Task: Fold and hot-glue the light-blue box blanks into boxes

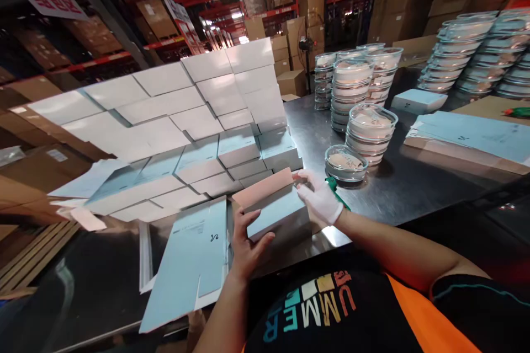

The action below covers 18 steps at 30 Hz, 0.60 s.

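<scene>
Pale-blue folded cardboard box (275,210) at lower centre, likely light and crushable, sits clamped between bare left hand (247,242) and white-gloved right hand (318,198), best gripped at its ends.

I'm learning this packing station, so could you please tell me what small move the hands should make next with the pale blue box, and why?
Probably press the pink flap closed. The left hand grips the near end of the pale blue box, and the gloved right hand rests at its far corner beside that flap, which seems to stand raised, while the stacked boxes behind are closed.
</scene>
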Tool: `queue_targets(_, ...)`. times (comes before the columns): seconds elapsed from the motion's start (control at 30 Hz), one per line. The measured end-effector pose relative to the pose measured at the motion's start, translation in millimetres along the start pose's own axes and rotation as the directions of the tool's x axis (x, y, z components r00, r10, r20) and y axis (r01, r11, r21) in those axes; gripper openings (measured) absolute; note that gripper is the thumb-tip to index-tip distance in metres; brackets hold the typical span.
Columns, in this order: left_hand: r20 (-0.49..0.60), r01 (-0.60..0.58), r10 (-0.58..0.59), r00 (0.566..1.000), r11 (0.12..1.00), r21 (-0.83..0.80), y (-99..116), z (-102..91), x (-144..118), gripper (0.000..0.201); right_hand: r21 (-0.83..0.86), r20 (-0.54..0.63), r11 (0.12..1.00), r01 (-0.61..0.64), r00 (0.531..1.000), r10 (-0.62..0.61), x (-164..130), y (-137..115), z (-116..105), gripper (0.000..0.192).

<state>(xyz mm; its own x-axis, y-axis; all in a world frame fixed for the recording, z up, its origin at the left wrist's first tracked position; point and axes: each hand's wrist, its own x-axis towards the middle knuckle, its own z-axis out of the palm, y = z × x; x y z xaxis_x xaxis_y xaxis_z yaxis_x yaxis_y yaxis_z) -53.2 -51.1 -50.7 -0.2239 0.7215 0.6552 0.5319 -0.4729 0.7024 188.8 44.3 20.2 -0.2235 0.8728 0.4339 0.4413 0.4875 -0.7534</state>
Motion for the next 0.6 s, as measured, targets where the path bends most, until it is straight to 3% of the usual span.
queue_targets(0.03,0.014,0.003,-0.004,1.000,1.000,0.018,-1.7,-3.9,1.3,0.056,-0.200,0.100,0.979,-0.041,0.993,0.062,4.6,6.9,-16.7,0.032)
queue_targets(0.07,0.013,0.007,-0.008,1.000,1.000,0.022,-2.8,-6.7,2.4,0.057,-0.421,0.170,0.902,-0.101,0.967,0.188,8.9,14.6,-34.3,0.030)
queue_targets(0.1,0.009,0.009,-0.009,1.000,1.000,0.019,-3.2,-8.1,3.3,0.058,-0.552,0.175,0.817,-0.164,0.936,0.306,12.6,22.8,-50.8,0.030)
queue_targets(0.17,-0.006,0.013,-0.013,1.000,1.000,0.007,-2.5,-6.7,3.9,0.060,-0.696,0.114,0.665,-0.272,0.872,0.476,17.0,38.3,-75.5,0.030)
queue_targets(0.23,-0.022,-0.004,0.004,1.000,1.000,-0.002,-1.4,-2.1,3.5,0.059,-0.738,0.069,0.599,-0.311,0.848,0.526,16.4,48.9,-84.4,0.032)
queue_targets(0.33,-0.038,-0.054,0.054,0.998,0.999,0.006,-1.5,3.2,2.5,0.056,-0.758,0.078,0.584,-0.291,0.848,0.524,8.3,53.1,-74.7,0.039)
queue_targets(0.43,-0.038,-0.059,0.060,0.997,0.998,0.020,-3.8,3.6,1.7,0.059,-0.734,0.142,0.615,-0.289,0.819,0.555,-0.6,51.4,-59.6,0.044)
queue_targets(0.53,-0.030,-0.066,0.066,0.997,0.998,0.008,-6.4,2.2,0.7,0.061,-0.689,0.183,0.656,-0.309,0.801,0.570,-2.6,54.5,-55.4,0.036)
queue_targets(0.6,-0.028,-0.082,0.082,0.996,0.997,-0.010,-8.0,1.6,0.3,0.058,-0.649,0.175,0.689,-0.323,0.818,0.549,-1.4,59.3,-57.9,0.028)
